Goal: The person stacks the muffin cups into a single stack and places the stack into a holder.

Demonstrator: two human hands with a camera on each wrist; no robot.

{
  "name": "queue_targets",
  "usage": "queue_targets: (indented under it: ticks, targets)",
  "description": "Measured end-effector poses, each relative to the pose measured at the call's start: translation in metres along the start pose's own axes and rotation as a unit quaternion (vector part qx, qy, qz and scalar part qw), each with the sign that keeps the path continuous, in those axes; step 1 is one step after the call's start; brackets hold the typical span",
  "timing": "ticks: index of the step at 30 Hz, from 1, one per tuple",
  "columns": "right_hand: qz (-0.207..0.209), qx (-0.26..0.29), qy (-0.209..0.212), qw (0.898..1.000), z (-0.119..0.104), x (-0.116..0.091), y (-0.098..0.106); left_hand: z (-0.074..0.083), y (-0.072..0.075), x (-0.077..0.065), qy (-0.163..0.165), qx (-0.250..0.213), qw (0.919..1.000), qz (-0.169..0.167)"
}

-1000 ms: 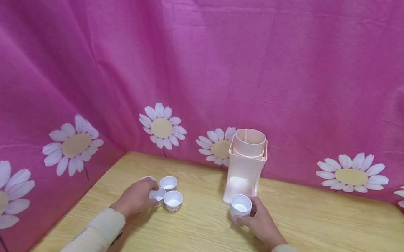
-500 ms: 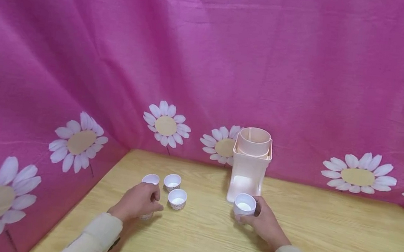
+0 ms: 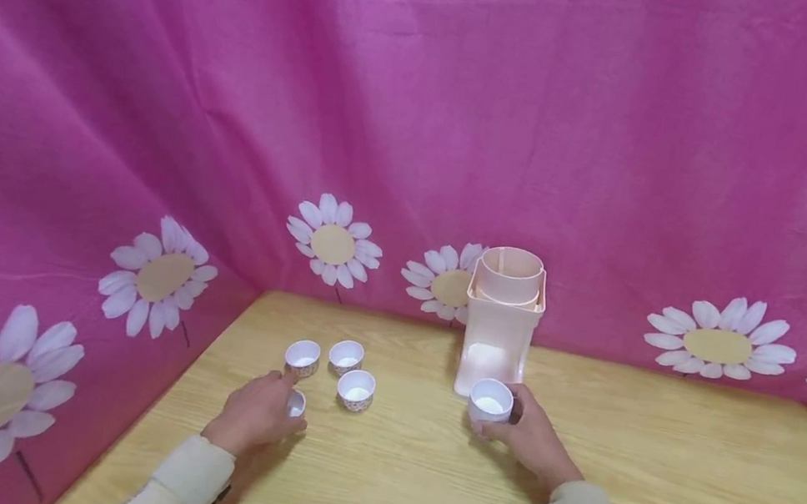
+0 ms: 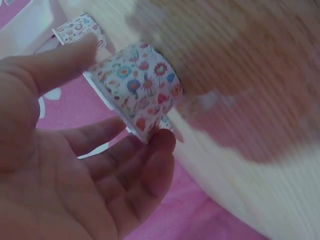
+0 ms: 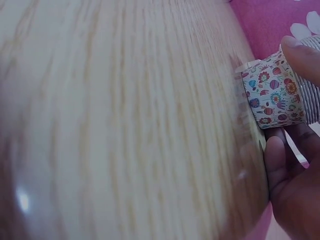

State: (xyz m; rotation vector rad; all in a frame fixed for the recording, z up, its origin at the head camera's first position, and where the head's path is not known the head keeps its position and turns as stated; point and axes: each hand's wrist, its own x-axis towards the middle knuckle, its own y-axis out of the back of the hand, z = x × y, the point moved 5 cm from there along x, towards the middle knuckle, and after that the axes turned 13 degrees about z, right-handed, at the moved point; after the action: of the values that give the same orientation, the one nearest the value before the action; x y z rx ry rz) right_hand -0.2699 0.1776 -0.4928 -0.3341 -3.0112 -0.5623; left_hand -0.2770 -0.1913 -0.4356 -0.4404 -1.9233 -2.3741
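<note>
My left hand [image 3: 254, 412] has thumb and fingers around a small paper cup [image 4: 137, 82] with a floral print and white rim. The cup stands close over the table, its white inside [image 3: 296, 404] partly hidden by the hand in the head view. Just beyond that hand are three similar cups, a left one [image 3: 303, 357], a back one [image 3: 346, 357] and a front one [image 3: 356, 390]. My right hand [image 3: 527, 440] grips a nested stack of the same floral cups [image 5: 275, 95], several rims [image 5: 311, 90] showing as ridges.
A pale pink plastic holder [image 3: 500, 327] with a round tube on top stands at the back, directly behind the right hand's stack. The wooden table [image 3: 407, 471] meets a pink daisy-printed cloth [image 3: 608, 185] at its back and left edges.
My left hand has drawn one cup leftward and nearer to me, away from the other three, which now stand apart from it. The right hand keeps its stack in place.
</note>
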Motion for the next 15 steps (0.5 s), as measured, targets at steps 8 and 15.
queue_targets:
  ticks: [8,15]
  targets:
    - [0.005,0.01,-0.007,1.0,0.001,-0.002,-0.003,0.006,0.001,-0.003,-0.026,-0.047,0.9979,0.036]
    - [0.008,0.006,-0.004,1.0,0.001,0.001,0.002,0.032,0.026,0.008,-0.047,-0.077,0.9859,0.142]
